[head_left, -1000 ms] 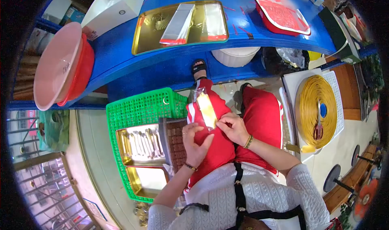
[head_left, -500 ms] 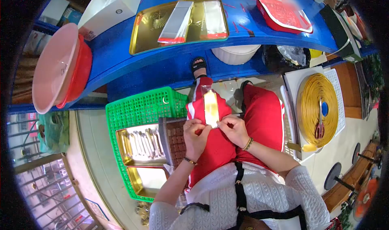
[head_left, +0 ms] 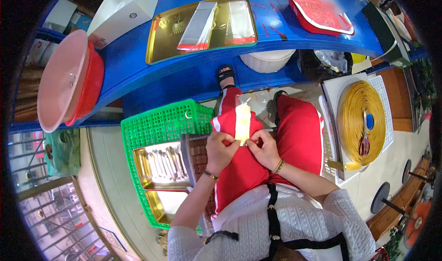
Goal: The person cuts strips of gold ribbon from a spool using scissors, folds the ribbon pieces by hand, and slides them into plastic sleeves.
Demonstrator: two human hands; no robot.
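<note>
Over my red-trousered lap, a narrow clear plastic packet point(head_left: 242, 120) with a pale yellow, shiny strip inside stands away from me. My left hand point(head_left: 221, 151) pinches its near end at the left corner, thumb against fingers. At the right corner of the same end, my right hand point(head_left: 264, 149) pinches it too. Glare hides what exactly lies inside the packet. Left of my lap, a gold-rimmed tray point(head_left: 145, 171) of packed slim pieces rests on a green plastic basket point(head_left: 152, 123), beside a second gold tray point(head_left: 154, 210) with a white bottom.
On the blue table point(head_left: 124, 54) are a gold tray point(head_left: 159, 40) with flat packets, a white box point(head_left: 117, 15) and a red-and-white basin point(head_left: 317, 26). Pink and red basins point(head_left: 62, 84) stand left. At right, scissors point(head_left: 364, 141) lie on a gold ribbon roll point(head_left: 350, 118).
The packet has tilted slightly and shifted right, its glare now more yellow. Both hands keep their pinch at its near end, the left one slightly higher and further left.
</note>
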